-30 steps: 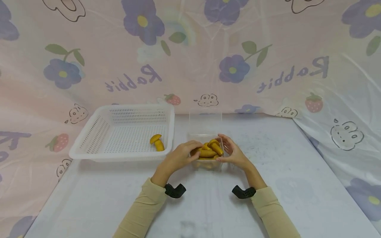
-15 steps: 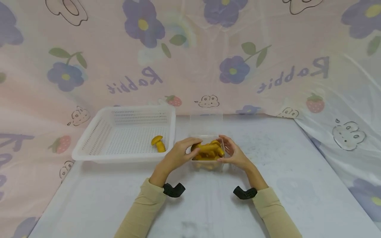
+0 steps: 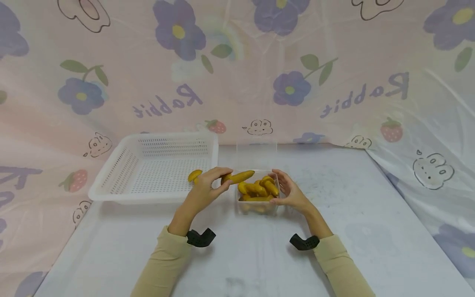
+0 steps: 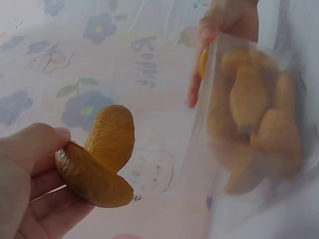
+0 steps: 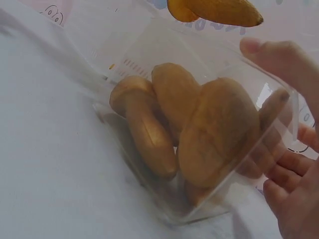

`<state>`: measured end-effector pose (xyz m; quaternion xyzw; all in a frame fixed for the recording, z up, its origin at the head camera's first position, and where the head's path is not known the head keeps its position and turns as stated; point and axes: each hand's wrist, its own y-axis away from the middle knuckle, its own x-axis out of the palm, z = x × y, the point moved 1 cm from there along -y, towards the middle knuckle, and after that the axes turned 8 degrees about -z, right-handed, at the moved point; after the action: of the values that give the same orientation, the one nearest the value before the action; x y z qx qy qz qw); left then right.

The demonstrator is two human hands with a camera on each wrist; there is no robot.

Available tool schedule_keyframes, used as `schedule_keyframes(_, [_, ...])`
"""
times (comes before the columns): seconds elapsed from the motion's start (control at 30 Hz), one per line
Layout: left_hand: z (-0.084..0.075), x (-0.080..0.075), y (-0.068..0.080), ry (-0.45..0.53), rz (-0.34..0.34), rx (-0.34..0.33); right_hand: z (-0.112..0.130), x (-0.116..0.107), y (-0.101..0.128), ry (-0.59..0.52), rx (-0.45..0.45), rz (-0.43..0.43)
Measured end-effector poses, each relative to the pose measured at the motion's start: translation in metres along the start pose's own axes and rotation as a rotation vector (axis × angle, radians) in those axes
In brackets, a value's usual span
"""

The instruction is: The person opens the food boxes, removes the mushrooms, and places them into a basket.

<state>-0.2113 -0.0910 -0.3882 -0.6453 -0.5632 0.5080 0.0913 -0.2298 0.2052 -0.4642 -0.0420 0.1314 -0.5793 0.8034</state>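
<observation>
In the head view, a yellow-brown mushroom (image 3: 242, 177) is up above the left part of a clear plastic box (image 3: 243, 208). My left hand (image 3: 203, 193) pinches it by the cap, thumb on one side and fingers on the other; its stem (image 4: 113, 137) points away from the palm in the left wrist view. Several similar mushrooms (image 5: 219, 134) lie inside the box, showing through its walls. At the box's right side is my right hand (image 3: 294, 194), its thumb at the rim and its fingers along the outer wall, steadying it.
A white perforated basket (image 3: 139, 197) stands to the left, and one mushroom (image 3: 194, 175) in it is partly hidden by my left hand. The box's clear lid (image 3: 257, 154) stands raised at the back. A printed curtain (image 3: 230, 95) hangs behind the white table (image 3: 259, 255).
My left hand has lifted one mushroom out of the box's left side and moved left and up with it. The right hand has stayed at the box.
</observation>
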Motion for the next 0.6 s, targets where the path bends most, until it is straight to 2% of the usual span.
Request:
schedule_keyframes(0.37, [0.019, -0.032, 0.004, -0.055, -0.165, -0.038, 0.0, 0.0, 0.001, 0.029, 0.024, -0.014])
schedule_keyframes(0.6, [0.037, -0.056, 0.01, -0.102, -0.212, -0.098, 0.0, 0.0, 0.0, 0.039, 0.024, -0.016])
